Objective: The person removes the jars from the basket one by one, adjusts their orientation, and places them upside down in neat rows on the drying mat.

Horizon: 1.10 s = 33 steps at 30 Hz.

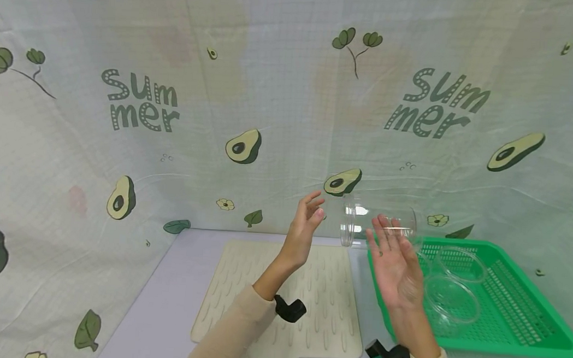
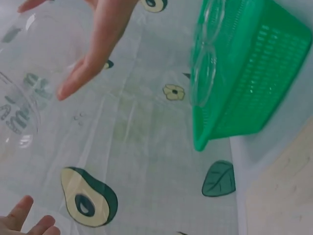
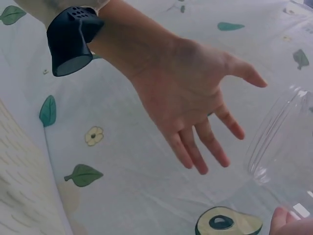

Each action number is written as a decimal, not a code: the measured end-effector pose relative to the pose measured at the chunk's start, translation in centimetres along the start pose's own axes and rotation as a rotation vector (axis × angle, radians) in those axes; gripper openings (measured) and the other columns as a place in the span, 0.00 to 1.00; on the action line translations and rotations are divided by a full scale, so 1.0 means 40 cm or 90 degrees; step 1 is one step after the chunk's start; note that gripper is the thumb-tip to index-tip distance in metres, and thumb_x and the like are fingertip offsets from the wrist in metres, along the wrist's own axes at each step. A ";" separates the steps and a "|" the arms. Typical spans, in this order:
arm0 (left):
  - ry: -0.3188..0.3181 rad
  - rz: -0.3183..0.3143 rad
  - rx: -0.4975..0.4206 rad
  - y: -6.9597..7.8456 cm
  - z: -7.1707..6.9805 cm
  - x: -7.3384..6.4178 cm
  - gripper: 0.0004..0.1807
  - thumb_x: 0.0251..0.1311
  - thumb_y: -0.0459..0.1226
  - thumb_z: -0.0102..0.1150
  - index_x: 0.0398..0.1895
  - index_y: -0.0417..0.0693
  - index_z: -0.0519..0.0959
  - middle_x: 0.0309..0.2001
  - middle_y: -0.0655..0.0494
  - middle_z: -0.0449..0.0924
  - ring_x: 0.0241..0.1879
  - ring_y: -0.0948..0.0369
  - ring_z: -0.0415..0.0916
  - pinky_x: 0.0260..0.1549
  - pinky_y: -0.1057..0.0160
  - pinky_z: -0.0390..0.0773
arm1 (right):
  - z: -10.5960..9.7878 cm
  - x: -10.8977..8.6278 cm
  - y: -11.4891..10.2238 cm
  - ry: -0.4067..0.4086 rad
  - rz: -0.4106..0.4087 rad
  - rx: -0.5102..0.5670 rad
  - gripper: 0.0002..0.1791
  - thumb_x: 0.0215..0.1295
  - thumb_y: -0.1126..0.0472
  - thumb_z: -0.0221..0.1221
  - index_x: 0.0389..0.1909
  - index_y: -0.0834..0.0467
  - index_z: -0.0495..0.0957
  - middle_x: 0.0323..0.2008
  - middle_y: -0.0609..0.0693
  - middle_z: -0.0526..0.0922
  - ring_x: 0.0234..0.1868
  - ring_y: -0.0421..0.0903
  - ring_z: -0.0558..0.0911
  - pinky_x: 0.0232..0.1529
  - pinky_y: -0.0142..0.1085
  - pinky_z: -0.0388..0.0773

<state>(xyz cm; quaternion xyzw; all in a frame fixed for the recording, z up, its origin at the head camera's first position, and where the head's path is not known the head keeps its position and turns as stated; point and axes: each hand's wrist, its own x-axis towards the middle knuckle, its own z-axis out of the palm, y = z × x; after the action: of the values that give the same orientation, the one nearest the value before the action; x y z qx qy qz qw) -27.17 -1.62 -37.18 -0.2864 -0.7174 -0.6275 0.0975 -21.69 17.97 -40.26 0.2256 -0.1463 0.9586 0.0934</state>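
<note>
A clear plastic jar is held sideways in the air, its ridged mouth toward the left. Fingers and thumb of my right hand hold it near its base end. From the left wrist view, the right hand reaches down with the jar between thumb and fingers. My left hand is raised left of the mouth, apart from it, holding nothing. Its spread fingers point toward the jar in the right wrist view, where the whole left hand shows.
A green perforated basket stands at the right, with several clear round containers inside. A beige ridged mat lies on the white table. Behind hangs a cloth printed with avocados. Each wrist carries a black camera band.
</note>
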 end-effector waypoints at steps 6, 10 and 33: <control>0.013 0.021 0.103 -0.043 -0.074 -0.014 0.30 0.76 0.51 0.40 0.77 0.55 0.55 0.74 0.51 0.60 0.73 0.57 0.56 0.71 0.48 0.54 | -0.003 0.015 0.004 0.010 0.009 -0.073 0.24 0.70 0.64 0.58 0.64 0.62 0.64 0.66 0.59 0.69 0.75 0.54 0.56 0.74 0.43 0.51; 0.021 0.017 0.153 -0.068 -0.127 -0.027 0.31 0.76 0.49 0.43 0.78 0.53 0.55 0.75 0.53 0.58 0.75 0.57 0.52 0.70 0.44 0.54 | -0.001 0.026 0.013 0.027 0.007 -0.098 0.22 0.69 0.66 0.59 0.62 0.62 0.67 0.62 0.60 0.73 0.74 0.56 0.58 0.73 0.45 0.52; 0.020 -0.093 0.442 -0.234 -0.339 -0.154 0.43 0.68 0.59 0.53 0.78 0.49 0.55 0.77 0.50 0.53 0.75 0.48 0.50 0.68 0.38 0.55 | 0.007 0.100 0.123 0.111 0.066 -0.247 0.27 0.66 0.69 0.60 0.61 0.61 0.59 0.57 0.56 0.73 0.65 0.53 0.69 0.69 0.44 0.61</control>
<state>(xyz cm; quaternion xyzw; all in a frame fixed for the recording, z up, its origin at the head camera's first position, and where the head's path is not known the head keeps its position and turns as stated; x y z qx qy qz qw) -30.12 -16.82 -45.51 -0.1745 -0.9049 -0.3559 0.1550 -26.31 13.69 -39.35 0.1117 -0.3309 0.9319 0.0978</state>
